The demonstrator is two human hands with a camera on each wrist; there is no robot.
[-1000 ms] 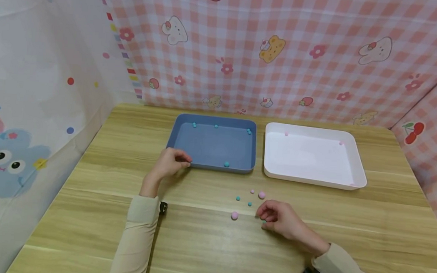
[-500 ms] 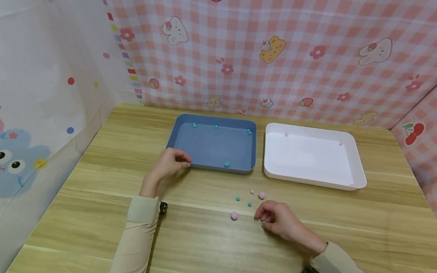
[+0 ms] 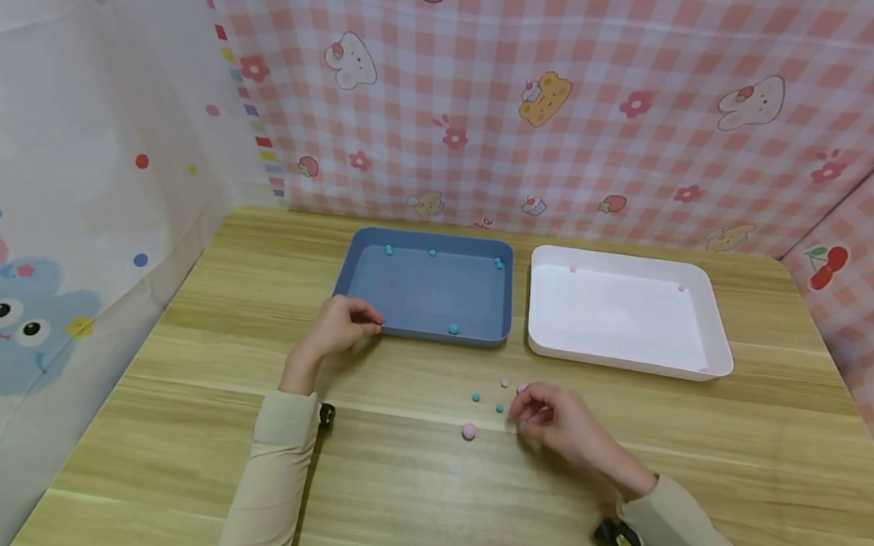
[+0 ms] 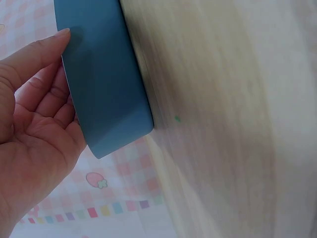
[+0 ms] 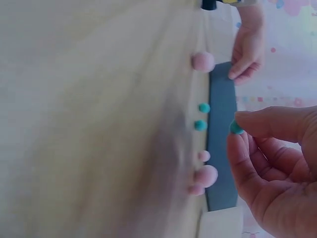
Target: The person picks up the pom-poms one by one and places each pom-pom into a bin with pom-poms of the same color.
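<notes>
A wooden table filled the foreground, with a pink checked cloth behind it and a white printed cloth to the left. Near the back, a white tray stood just to the right of a blue tray, with small pink balls by its walls; the blue tray had teal ones, most along the far wall. The left hand held the near left corner of the blue tray, thumb on the outer wall and fingers behind the rim. The right hand, well apart from the left, pinched a teal bead between thumb and finger, over the table in front of the trays. Between that hand and the blue tray lay two loose teal balls and a small pink ball; a large pink ball sat farther left, and another pink ball was partly hidden behind the right hand. The teal bead looked round, alike in every direction. The blue tray lay flat, open side up, its long axis running left to right, roughly in line with the white tray.
</notes>
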